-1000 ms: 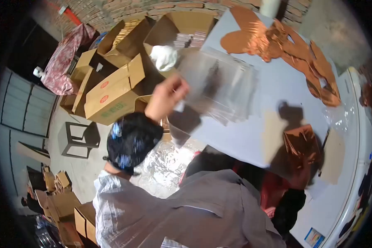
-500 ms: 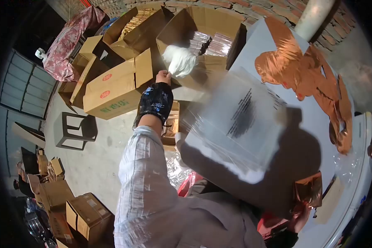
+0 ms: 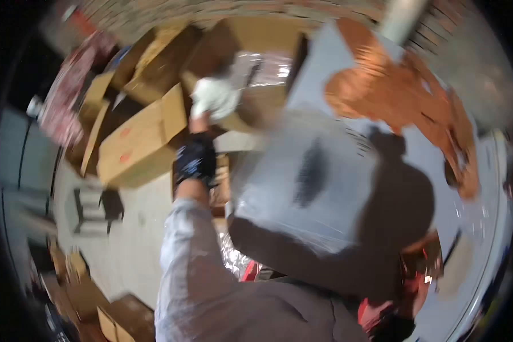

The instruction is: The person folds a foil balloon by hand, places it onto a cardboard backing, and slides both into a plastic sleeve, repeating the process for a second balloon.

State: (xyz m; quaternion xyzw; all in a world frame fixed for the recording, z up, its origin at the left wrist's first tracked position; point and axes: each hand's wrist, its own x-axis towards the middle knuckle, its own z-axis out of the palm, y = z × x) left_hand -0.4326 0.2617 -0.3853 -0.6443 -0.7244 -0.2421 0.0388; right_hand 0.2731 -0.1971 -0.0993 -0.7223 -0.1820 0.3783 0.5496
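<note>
The picture is smeared by motion. My left arm reaches forward, with a dark patterned wrist cover (image 3: 195, 162). My left hand (image 3: 199, 122) is at a white cloth (image 3: 214, 97) on the corner of an open cardboard box (image 3: 251, 108); the cloth hides most of the fingers. A stack of clear plastic bags (image 3: 308, 182) with dark print lies on the near end of the grey table (image 3: 376, 137). At the lower right, my right hand (image 3: 411, 288) holds a copper foil piece (image 3: 424, 256) in shadow.
Copper foil cut-outs (image 3: 393, 91) cover the far end of the table. Several open cardboard boxes (image 3: 137, 139) stand at the left by the brick wall. A small stool (image 3: 94, 208) and more boxes (image 3: 108, 319) sit on the concrete floor.
My left hand let go of the clear bags, which now lie on the table, and reached out to the white cloth at the box. The view has swung and blurred.
</note>
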